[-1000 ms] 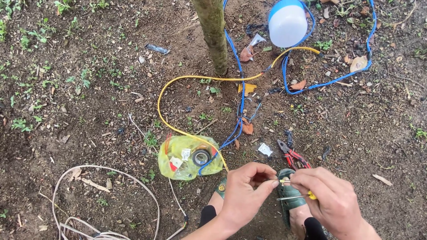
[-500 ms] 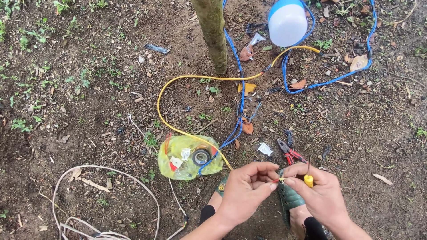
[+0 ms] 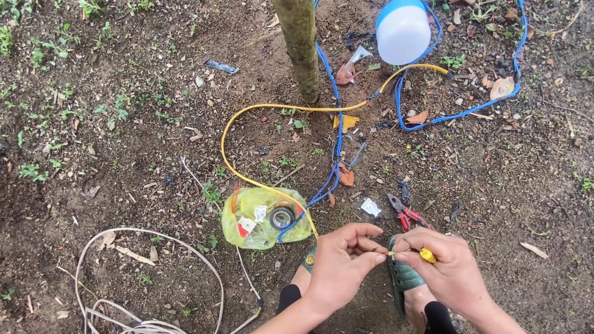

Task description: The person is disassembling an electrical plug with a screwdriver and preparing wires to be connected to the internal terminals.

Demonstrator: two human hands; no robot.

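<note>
item: yellow wire (image 3: 272,185), its stripped end lying level between the hands, long axis left to right. left hand (image 3: 343,263) is pinching that end; right hand (image 3: 448,269) is gripping a yellow-handled tool (image 3: 427,255), tip touching it. yellow plastic bag (image 3: 266,216) with tape roll, upper left; red pliers (image 3: 405,213) just beyond.

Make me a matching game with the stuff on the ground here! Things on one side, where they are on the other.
Things:
1. pliers
2. tape roll
3. white lamp
4. white cable

Places:
A. inside the yellow plastic bag
B. coiled on the dirt at lower left
C. on the ground just above the right hand
D. at the top, to the right of the tree trunk

Pairs: 1-C, 2-A, 3-D, 4-B
</note>
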